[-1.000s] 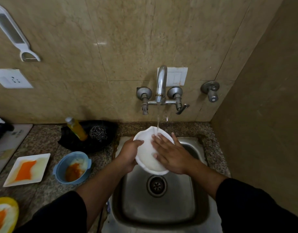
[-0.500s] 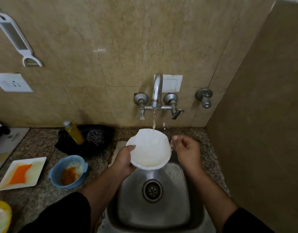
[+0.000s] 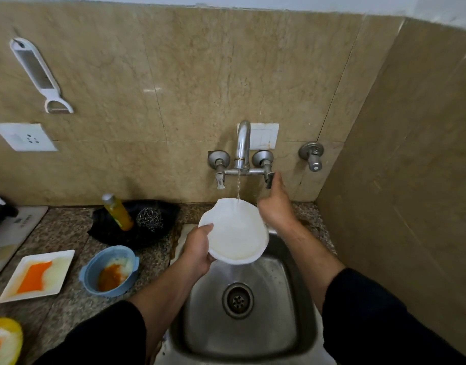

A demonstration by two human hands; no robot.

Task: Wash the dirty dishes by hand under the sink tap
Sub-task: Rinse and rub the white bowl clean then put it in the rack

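My right hand [image 3: 275, 204] has left the bowl [image 3: 237, 233] for the tap [image 3: 243, 143] lever [image 3: 269, 179] — whether its fingers grip it, I can't tell. My left hand [image 3: 197, 250] clasps the white, wet bowl's rim under the tap.

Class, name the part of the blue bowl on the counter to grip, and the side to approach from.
Probably the small lug at the right rim of the blue bowl, from above on the sink side: it stands upright, with orange residue inside.

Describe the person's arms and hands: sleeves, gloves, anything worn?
The left hand and right hand are bare: no gloves, no rings or watch visible. The left sleeve and right sleeve are black and plain, ending near the elbows, forearms uncovered.
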